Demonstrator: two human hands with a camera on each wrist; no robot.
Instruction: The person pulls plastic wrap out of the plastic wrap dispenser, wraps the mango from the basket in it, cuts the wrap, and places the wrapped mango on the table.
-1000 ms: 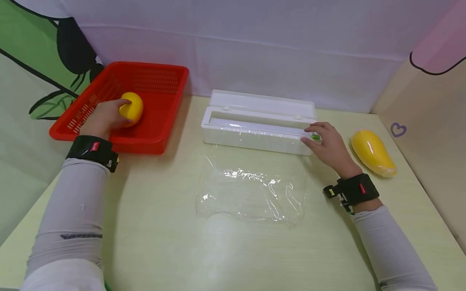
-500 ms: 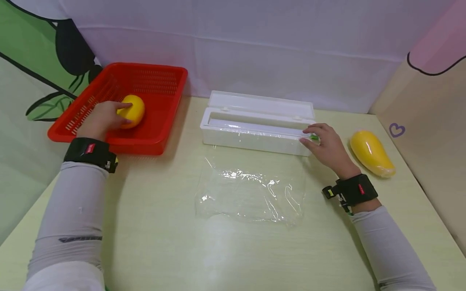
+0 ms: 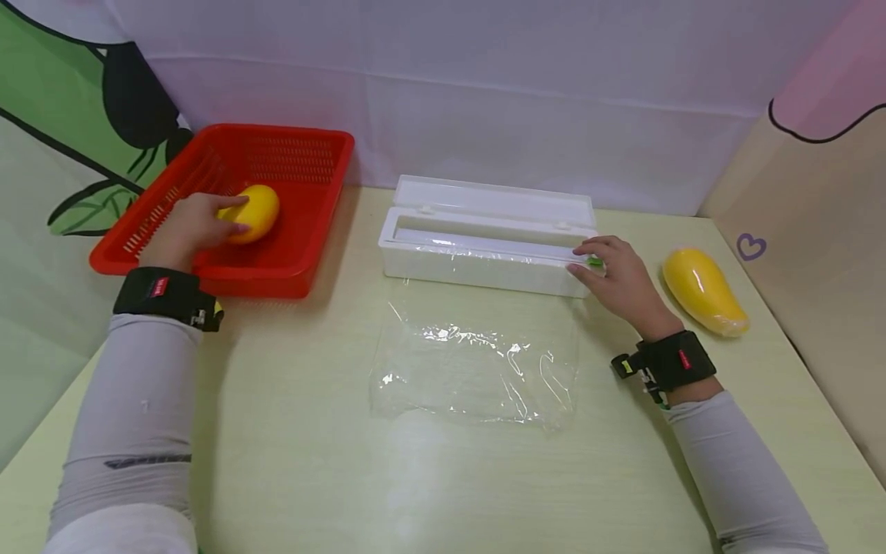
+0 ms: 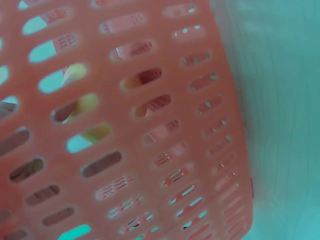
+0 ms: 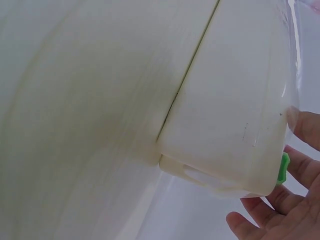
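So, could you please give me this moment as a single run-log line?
left hand: grips yellow fruit in red basket | right hand: pinches green slider on white dispenser | plastic film: flat on table

My table [image 3: 291, 431] is a pale yellow-green top. Four things lie straight on it — a red basket [image 3: 304, 265] at my far left, a white wrap dispenser [image 3: 477, 265] in the middle with a clear sheet of film [image 3: 477, 369] spread just before it, and a yellow mango [image 3: 702, 291] at the right.

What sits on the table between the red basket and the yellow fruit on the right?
The white wrap dispenser, with the right hand at its end, as the head view shows.
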